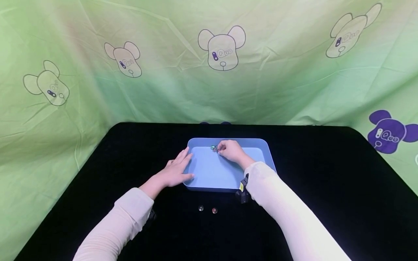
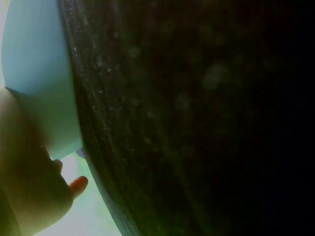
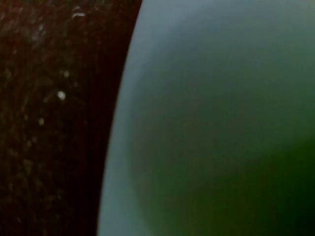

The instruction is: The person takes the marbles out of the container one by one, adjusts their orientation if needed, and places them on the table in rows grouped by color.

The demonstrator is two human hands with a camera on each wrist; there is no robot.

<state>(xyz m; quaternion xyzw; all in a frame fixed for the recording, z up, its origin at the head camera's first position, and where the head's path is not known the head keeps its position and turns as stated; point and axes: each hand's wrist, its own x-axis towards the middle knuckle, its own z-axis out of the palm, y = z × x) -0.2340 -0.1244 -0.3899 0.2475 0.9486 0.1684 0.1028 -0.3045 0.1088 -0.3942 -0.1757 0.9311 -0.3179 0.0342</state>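
Observation:
A blue rectangular tray [image 1: 212, 170] lies on the black-covered table. My left hand [image 1: 174, 172] rests along its left rim with fingers spread; in the left wrist view part of that hand [image 2: 29, 172] lies beside the tray wall [image 2: 44, 64]. Inside the tray, toward its far side, sits a small cluster of shiny glass marbles [image 1: 213, 148], some greenish. My right hand [image 1: 231, 150] reaches over the tray with fingers curled, and its fingertips pinch a marble at the cluster's right edge, mostly hidden. The right wrist view has only a blurred tray edge [image 3: 115, 147].
Two more marbles lie on the black cloth in front of the tray, a clear one [image 1: 200, 208] and a reddish one [image 1: 214, 210]. A green curtain [image 1: 176, 98] with mouse-like figures hangs behind the table.

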